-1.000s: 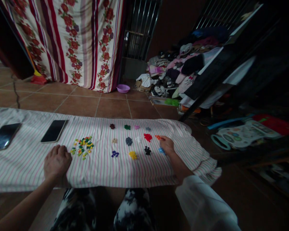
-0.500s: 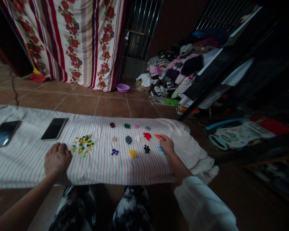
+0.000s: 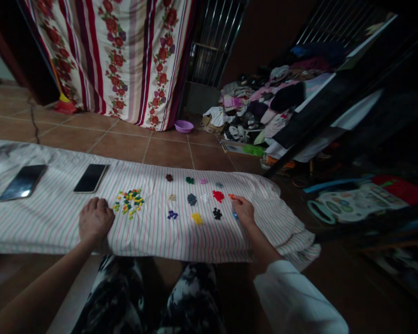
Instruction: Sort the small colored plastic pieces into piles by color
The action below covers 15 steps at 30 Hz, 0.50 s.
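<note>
My right hand [image 3: 244, 209] is closed in a pinch at the small orange pieces [image 3: 231, 196], which show at its fingertips. Partly covered by that hand are light blue pieces [image 3: 235, 215]. Just left of it lie small heaps of red pieces [image 3: 218, 196] and black pieces [image 3: 217, 213]. My left hand [image 3: 96, 218] rests knuckles up on the striped cloth [image 3: 142, 239], its fingers curled under and no object showing in it. Beside its fingers spreads a mixed heap of yellow, green and orange pieces [image 3: 129, 202].
More one-colour heaps stand in rows, among them yellow pieces [image 3: 197, 218], dark grey pieces [image 3: 192, 199] and purple-blue pieces [image 3: 172, 215]. Two phones, one dark phone [image 3: 91, 178] and one shiny phone [image 3: 22, 183], lie at the left. A purple basin [image 3: 184, 126] sits on the floor beyond.
The view has shifted, so the cloth and heaps appear further right. My right fingertips now cover more of the orange pieces. The left hand stays resting beside the mixed heap.
</note>
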Each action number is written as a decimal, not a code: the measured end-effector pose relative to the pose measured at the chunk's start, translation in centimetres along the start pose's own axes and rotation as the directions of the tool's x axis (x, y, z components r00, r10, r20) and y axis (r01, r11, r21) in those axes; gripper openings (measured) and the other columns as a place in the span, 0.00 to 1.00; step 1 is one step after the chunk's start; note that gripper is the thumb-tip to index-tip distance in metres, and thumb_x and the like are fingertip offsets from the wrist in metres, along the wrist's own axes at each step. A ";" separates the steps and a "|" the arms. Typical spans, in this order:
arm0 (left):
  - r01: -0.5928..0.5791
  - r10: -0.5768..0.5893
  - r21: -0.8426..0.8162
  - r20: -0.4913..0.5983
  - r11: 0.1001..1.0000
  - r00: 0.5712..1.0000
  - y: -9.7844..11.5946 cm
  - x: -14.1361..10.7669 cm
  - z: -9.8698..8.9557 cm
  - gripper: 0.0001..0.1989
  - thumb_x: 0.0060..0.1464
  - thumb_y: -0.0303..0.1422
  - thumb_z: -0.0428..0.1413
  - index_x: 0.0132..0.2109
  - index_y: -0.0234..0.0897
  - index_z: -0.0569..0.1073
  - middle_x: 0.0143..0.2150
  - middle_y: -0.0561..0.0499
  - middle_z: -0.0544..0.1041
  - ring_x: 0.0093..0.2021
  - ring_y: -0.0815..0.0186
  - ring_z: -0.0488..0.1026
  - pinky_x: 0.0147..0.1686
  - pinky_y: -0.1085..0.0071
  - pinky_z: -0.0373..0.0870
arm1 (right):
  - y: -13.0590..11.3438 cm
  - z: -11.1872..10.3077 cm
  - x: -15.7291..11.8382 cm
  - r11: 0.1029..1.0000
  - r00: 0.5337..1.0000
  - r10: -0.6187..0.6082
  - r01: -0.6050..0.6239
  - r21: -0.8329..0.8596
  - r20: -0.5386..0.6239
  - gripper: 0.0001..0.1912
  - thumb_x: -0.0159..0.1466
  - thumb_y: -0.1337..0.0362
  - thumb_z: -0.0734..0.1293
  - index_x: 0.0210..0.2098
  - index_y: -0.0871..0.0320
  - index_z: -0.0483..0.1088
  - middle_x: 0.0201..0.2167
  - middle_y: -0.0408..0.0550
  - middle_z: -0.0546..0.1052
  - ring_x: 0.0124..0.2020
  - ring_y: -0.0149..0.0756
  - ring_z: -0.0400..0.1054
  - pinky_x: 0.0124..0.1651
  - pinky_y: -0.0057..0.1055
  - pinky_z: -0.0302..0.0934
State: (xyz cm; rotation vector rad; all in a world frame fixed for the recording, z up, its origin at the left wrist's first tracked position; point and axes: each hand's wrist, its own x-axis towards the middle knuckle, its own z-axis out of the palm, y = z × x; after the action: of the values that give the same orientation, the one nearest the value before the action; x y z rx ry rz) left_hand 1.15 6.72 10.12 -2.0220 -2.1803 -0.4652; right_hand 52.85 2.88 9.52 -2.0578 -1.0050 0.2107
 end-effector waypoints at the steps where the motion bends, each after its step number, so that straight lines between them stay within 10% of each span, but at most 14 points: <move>1: 0.000 0.000 -0.004 0.003 1.000 1.000 -0.1 0.0 0.1 0.13 0.57 0.32 0.44 0.43 0.33 0.71 0.48 0.38 0.73 0.52 0.53 0.69 0.51 0.59 0.64 | -0.6 0.4 -0.2 1.000 1.000 -0.020 0.020 0.000 0.006 0.15 0.54 0.64 0.62 0.34 0.57 0.78 0.39 0.51 0.82 0.44 0.43 0.74 0.53 0.37 0.65; 7: 0.010 -0.010 -0.046 -0.007 0.999 1.000 -0.5 0.1 0.7 0.14 0.57 0.31 0.44 0.44 0.32 0.71 0.50 0.37 0.72 0.53 0.53 0.67 0.53 0.58 0.62 | -5.5 3.7 -2.4 0.978 0.975 -0.203 0.197 0.076 0.090 0.16 0.56 0.63 0.60 0.36 0.57 0.78 0.39 0.52 0.81 0.45 0.44 0.74 0.54 0.40 0.64; 15: 0.039 -0.042 -0.102 -0.028 0.994 0.999 -0.6 0.0 1.2 0.16 0.57 0.31 0.45 0.48 0.31 0.71 0.57 0.34 0.70 0.59 0.50 0.65 0.57 0.55 0.61 | -14.3 10.1 -9.4 0.859 0.807 -0.501 0.419 0.295 0.313 0.15 0.60 0.63 0.61 0.40 0.55 0.78 0.40 0.48 0.80 0.42 0.38 0.74 0.49 0.36 0.67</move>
State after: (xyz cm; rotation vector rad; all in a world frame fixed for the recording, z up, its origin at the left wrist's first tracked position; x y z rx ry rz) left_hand 0.68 7.03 8.88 -2.0100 -2.2261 -0.6200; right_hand 33.53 7.13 11.66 -1.5429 -1.6216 0.4512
